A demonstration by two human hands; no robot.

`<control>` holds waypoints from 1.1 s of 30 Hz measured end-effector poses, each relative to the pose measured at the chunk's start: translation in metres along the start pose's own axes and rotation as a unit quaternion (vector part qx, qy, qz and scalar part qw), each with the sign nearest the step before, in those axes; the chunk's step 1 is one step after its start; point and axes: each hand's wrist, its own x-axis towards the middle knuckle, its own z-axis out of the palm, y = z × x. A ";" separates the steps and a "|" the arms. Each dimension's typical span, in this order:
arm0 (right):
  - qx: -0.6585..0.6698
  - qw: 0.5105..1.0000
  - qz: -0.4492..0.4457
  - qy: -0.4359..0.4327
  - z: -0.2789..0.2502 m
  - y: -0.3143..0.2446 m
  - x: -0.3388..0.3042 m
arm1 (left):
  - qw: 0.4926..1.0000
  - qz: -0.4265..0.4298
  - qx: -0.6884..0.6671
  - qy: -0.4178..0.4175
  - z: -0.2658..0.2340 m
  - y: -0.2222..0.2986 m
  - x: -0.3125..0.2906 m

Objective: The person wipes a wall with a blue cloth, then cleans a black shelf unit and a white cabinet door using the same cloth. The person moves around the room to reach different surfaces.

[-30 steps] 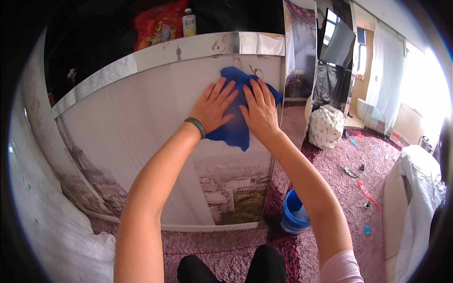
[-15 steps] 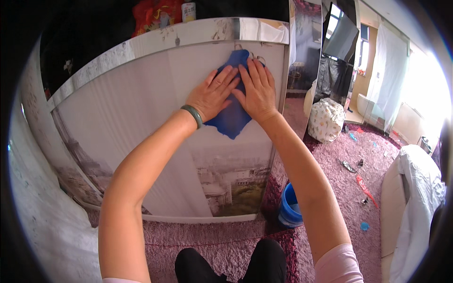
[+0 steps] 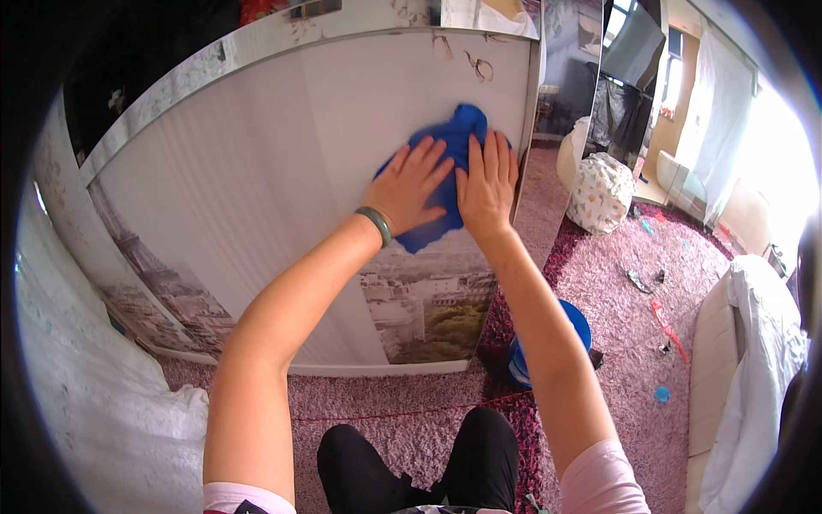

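A blue cloth [image 3: 445, 224] lies pressed against the upright white panel [image 3: 282, 154], which bears a printed city scene along its lower part. My left hand [image 3: 413, 187], with a green bangle at the wrist, rests flat on the cloth's left part, fingers spread. On the right part of the cloth lies my right hand [image 3: 488, 184], its fingers stretched upward and near the panel's right edge. Both palms face the panel, so what lies under them is hidden. The cloth's top bunches up slightly above the hands.
A blue bucket [image 3: 575, 324] stands right of the panel, partly behind my right forearm. Scraps, including a red strip [image 3: 668, 331], litter the pink carpet [image 3: 616, 411]. A patterned round pouf [image 3: 602, 193] is farther back. A white-draped couch [image 3: 753, 360] stands at right, white sheeting [image 3: 77, 368] at left.
Both hands and the cloth have slid down and to the right across the panel. The cloth is more bunched than before. The head view has shifted slightly.
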 end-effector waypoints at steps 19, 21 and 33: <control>0.053 0.998 -0.042 -0.014 -0.010 -0.004 0.014 | 0.995 0.089 0.044 0.011 0.001 -0.032 -0.001; 0.032 0.999 -0.031 0.020 -0.008 -0.004 0.031 | 0.993 0.091 0.054 0.045 -0.016 -0.050 0.017; 0.000 1.000 -0.030 -0.010 0.006 -0.006 -0.027 | 0.999 0.038 -0.027 0.028 0.021 0.001 -0.021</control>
